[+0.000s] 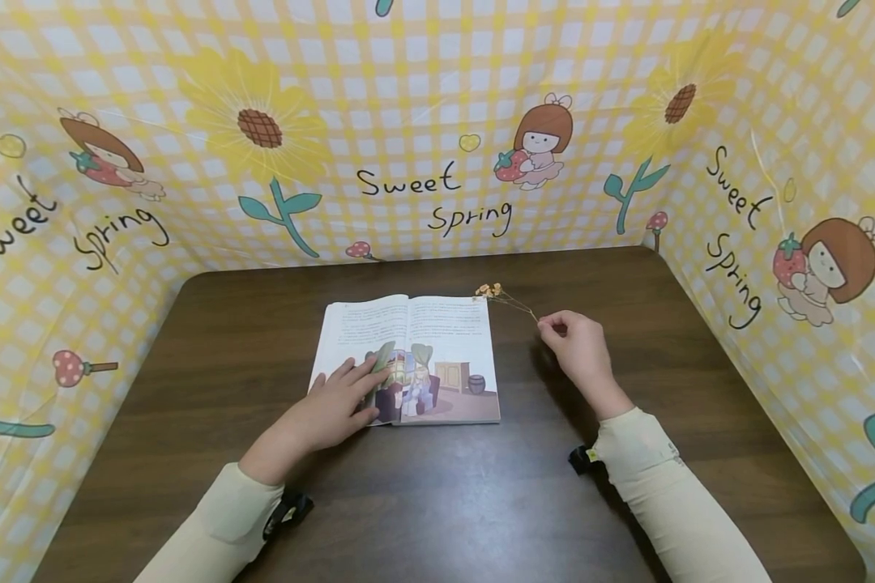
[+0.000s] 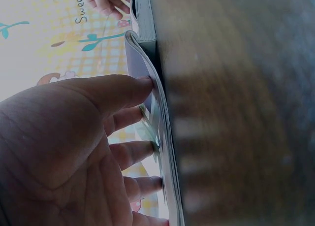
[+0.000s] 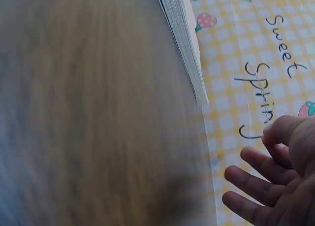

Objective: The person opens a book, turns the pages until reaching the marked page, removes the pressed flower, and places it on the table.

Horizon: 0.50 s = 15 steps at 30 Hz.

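Note:
An open book [image 1: 452, 324] lies on the table, with printed text above and a colour illustration across the lower part of both pages. My left hand [image 1: 335, 405] rests on its left page, fingers spread; in the left wrist view the thumb [image 2: 128, 90] and fingertips touch the paper. To the right of the book, my right hand [image 1: 579, 348] pinches the thin stem of a small dried flower sprig [image 1: 490, 290] between thumb and index finger. Its yellow-orange blooms reach over the book's upper right corner. In the right wrist view the other fingers [image 3: 253, 184] are extended.
The dark wooden table [image 1: 437, 502] stretches around the book on every side. Behind it and at both sides hangs a yellow checked cloth [image 1: 408, 97] printed with sunflowers and lettering. Dark wrist cameras sit at both sleeves [image 1: 656, 461].

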Each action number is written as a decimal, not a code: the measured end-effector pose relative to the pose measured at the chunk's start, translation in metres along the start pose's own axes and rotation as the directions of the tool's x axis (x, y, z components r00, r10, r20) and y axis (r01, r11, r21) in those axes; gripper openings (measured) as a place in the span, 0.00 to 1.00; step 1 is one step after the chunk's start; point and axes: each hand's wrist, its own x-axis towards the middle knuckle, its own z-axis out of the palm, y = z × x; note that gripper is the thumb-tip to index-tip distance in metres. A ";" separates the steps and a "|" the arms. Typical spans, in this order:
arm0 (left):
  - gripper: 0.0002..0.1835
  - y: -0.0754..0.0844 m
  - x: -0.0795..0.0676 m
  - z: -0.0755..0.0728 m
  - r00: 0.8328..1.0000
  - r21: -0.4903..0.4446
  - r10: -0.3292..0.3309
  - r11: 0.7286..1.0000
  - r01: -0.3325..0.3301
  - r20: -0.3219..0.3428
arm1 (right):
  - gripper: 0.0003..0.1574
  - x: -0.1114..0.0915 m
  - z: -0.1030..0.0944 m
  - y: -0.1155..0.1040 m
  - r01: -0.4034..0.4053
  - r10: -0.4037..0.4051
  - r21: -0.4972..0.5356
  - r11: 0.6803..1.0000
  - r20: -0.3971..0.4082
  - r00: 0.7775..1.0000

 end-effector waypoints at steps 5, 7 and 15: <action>0.35 0.000 0.000 -0.001 1.000 -0.003 0.001 1.000 -0.001 0.000 | 0.11 0.002 -0.005 0.010 -0.042 0.043 -0.046 0.998 0.026 0.999; 0.35 0.001 0.000 0.000 1.000 -0.004 -0.001 1.000 0.001 0.003 | 0.11 0.002 -0.007 0.013 -0.056 0.058 -0.058 0.997 0.035 0.998; 0.35 0.000 -0.001 -0.001 1.000 -0.005 0.008 1.000 -0.008 -0.004 | 0.13 0.004 -0.016 0.023 -0.087 0.093 -0.091 0.992 0.057 0.994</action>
